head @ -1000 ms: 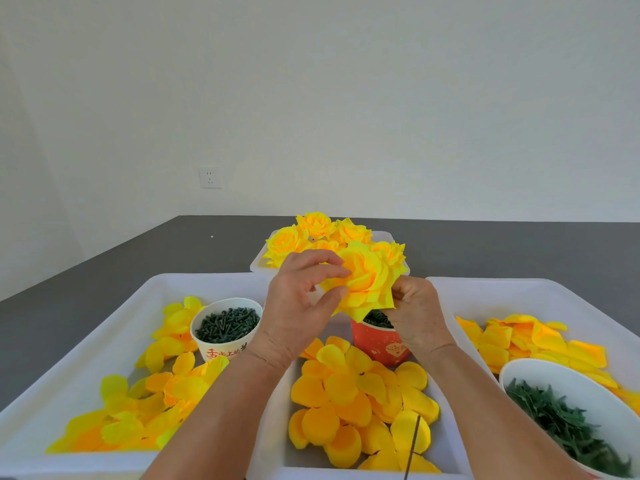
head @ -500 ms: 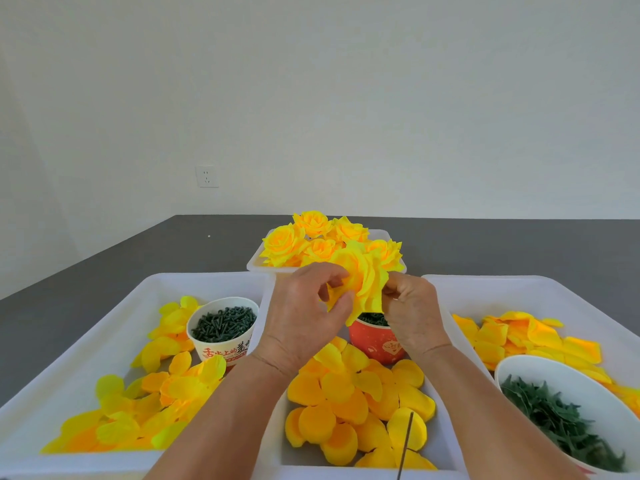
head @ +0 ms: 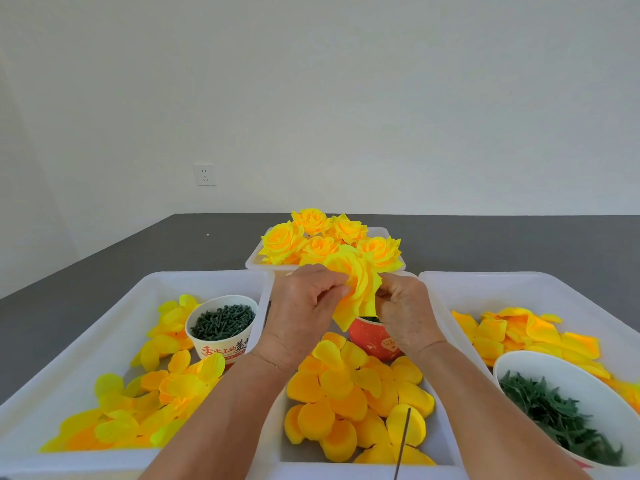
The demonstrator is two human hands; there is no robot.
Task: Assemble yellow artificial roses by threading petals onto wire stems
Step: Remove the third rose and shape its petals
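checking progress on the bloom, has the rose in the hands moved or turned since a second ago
Yes. The held rose has dropped towards the red cup and turned from face-on to edge-on, gripped by the left hand and right hand.

Smooth white plastic trays (head: 104,341) hold matt cloth petals (head: 346,393).

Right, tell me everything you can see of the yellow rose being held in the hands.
The half-built yellow fabric rose is a bright lemon bloom of layered, ruffled petals that look like thin cloth. It is turned on its side, with its face to the left. The left hand pinches its petals from the left, and the right hand holds it from the right. It is held above the red paper cup and in front of the finished yellow roses. Its stem is not visible.
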